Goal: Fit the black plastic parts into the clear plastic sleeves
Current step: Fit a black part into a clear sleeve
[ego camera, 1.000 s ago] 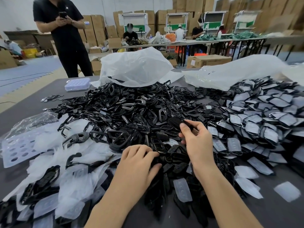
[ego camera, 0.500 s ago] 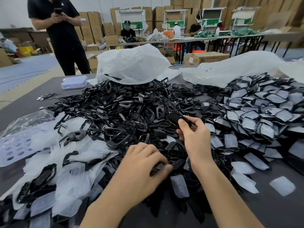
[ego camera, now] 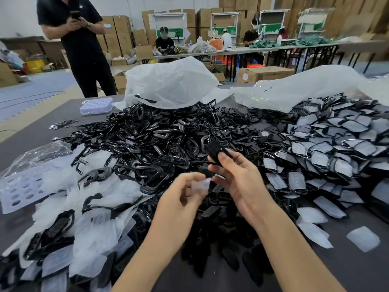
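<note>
— What's the place?
— A dark counter (ego camera: 31, 133), with cardboard boxes (ego camera: 117, 32) stacked along the walls.
— And your hands?
— My left grip (ego camera: 181, 199) pinches a blurred clear sleeve (ego camera: 201, 185). Just right of it, my right grip (ego camera: 237, 180) pinches the black part (ego camera: 214, 151), its long axis tilted up-left, away from me.

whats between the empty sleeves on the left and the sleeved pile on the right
Head view: the heap of loose black parts fills that stretch.
</note>
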A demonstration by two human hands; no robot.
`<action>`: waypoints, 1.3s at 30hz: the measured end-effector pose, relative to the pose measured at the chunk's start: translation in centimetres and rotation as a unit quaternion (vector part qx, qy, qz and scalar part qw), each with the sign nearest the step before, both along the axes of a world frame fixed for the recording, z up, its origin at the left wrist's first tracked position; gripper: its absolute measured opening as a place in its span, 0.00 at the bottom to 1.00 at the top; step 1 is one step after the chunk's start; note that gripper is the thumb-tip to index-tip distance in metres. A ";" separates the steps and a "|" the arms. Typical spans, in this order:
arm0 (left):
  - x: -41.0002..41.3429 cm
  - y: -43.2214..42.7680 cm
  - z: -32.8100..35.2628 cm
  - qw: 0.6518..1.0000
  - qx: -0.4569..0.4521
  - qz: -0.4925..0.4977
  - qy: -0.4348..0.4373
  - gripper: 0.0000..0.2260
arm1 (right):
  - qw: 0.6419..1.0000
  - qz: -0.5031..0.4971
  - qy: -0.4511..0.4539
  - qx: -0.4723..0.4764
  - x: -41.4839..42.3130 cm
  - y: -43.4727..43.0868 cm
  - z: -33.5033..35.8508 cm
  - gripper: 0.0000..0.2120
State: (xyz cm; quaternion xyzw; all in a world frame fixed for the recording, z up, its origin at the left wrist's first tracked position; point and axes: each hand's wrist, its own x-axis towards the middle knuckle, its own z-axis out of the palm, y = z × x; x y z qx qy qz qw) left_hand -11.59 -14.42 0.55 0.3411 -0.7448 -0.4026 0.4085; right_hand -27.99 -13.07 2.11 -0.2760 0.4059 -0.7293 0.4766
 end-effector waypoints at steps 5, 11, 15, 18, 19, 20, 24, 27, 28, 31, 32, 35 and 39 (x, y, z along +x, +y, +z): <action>0.6 -0.8 0.5 0.988 0.109 0.051 0.093 0.15 | 0.986 0.162 -0.002 -0.027 1.5 0.2 -0.4 0.08; 0.6 -1.2 0.3 0.981 0.135 0.077 0.119 0.07 | 0.991 0.130 -0.008 -0.028 1.4 0.3 -0.1 0.07; 0.8 -1.3 0.7 0.968 0.173 0.057 0.173 0.09 | 0.997 0.072 -0.027 -0.016 1.2 0.1 -0.2 0.11; 1.0 -0.9 1.1 0.987 0.116 0.010 0.115 0.14 | 1.000 -0.009 0.023 0.013 0.9 -0.1 -0.6 0.08; 1.0 -0.7 1.1 0.993 0.085 0.007 0.087 0.15 | 0.997 -0.022 0.069 0.021 0.9 -0.1 -0.8 0.07; 0.9 -0.6 1.0 0.996 0.056 0.013 0.064 0.15 | 0.993 -0.024 0.114 0.025 1.1 -0.1 -1.0 0.07; 0.7 -0.8 0.2 0.996 -0.010 0.089 0.025 0.09 | 0.972 0.016 0.231 0.040 2.0 0.1 -1.1 0.10; 0.7 -0.9 0.1 0.988 -0.057 0.136 0.031 0.08 | 0.978 0.043 0.204 0.032 2.3 0.2 -0.9 0.08; 0.7 -0.9 0.1 0.985 -0.076 0.151 0.033 0.08 | 0.980 0.052 0.188 0.027 2.4 0.3 -0.9 0.08; 0.8 -1.1 -0.1 0.982 -0.070 0.167 0.058 0.09 | 0.983 0.075 0.168 0.016 2.7 0.4 -0.7 0.06; 0.9 -1.1 -0.1 0.983 -0.049 0.166 0.069 0.08 | 0.982 0.081 0.169 0.014 2.8 0.4 -0.7 0.06; 1.0 -0.9 0.3 0.980 0.032 0.156 0.118 0.08 | 0.983 0.093 0.159 0.006 3.2 0.4 -0.7 0.07; 0.7 -0.8 0.6 0.967 0.078 0.164 0.181 0.05 | 0.986 0.099 0.131 0.002 3.9 0.5 -0.7 0.08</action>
